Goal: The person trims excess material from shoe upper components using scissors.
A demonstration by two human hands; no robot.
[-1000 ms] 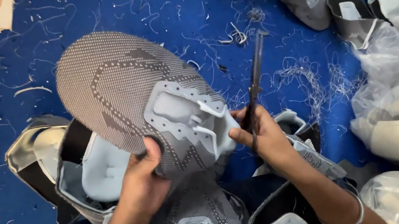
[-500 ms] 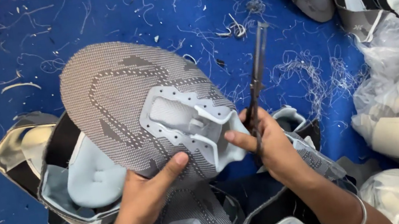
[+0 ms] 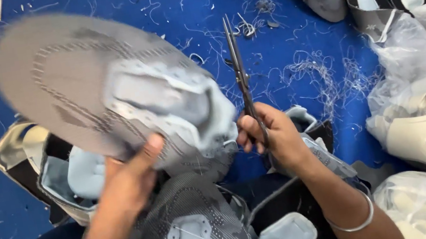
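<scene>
Grey knit shoe upper (image 3: 105, 97) in left hand (image 3: 131, 179), scissors (image 3: 240, 74) in right hand (image 3: 274, 138).

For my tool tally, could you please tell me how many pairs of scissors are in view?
1: the scissors are in the right hand, blades closed and pointing away over the blue floor. Others may lie hidden under the shoe pieces.
</scene>
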